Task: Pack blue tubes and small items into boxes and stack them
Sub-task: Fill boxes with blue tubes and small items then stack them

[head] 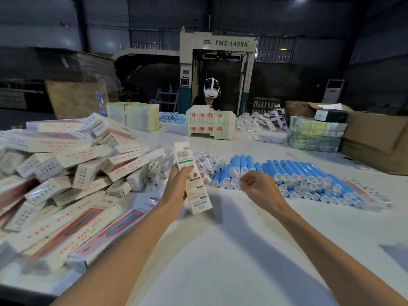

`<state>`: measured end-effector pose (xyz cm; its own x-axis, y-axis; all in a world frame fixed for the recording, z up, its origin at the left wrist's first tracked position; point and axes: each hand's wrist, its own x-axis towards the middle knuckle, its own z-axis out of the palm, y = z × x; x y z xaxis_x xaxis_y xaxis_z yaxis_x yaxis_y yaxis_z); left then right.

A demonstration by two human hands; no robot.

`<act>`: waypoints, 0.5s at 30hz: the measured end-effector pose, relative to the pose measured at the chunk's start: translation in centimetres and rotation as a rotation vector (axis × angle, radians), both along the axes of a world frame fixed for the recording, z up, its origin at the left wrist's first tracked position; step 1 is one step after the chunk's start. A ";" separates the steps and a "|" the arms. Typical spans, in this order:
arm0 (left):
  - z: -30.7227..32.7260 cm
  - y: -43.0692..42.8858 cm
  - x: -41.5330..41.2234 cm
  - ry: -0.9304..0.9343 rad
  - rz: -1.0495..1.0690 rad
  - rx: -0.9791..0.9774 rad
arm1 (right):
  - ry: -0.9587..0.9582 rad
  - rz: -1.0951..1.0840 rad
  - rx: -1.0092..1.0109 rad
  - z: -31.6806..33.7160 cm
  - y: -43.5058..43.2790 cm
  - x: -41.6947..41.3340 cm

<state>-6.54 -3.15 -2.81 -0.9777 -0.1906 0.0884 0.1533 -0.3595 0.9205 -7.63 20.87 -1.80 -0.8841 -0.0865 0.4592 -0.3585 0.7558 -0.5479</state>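
- The blue tubes [293, 173] are probably light, stiff and smooth. They would roll easily, so take one around the middle of its barrel rather than by its white cap.
- They lie heaped in rows toward the table's [220, 250] right edge, caps facing the person.
- The carton [199, 195] is thin card and would crush easily, so it is best held by its long edges.
- The left hand [178, 184] holds the carton tilted above the table's middle, its grip wrapped round the lower half.
- The right hand [258, 186] hovers at the nearest tube caps. Its grip is loosely curled and seemingly empty, though any contact is unclear.
- The carton is white and narrow, with a barcode and green print.
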 end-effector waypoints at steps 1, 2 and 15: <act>-0.2 0.8 0.4 0.021 -0.076 -0.028 | -0.006 0.030 -0.163 0.3 1.0 0.3; -0.5 1.6 0.9 0.039 -0.145 -0.075 | -0.003 0.039 -0.297 0.5 1.8 0.7; -1.7 5.8 2.9 0.127 -0.364 -0.291 | 0.215 0.286 -0.672 7.7 0.4 2.1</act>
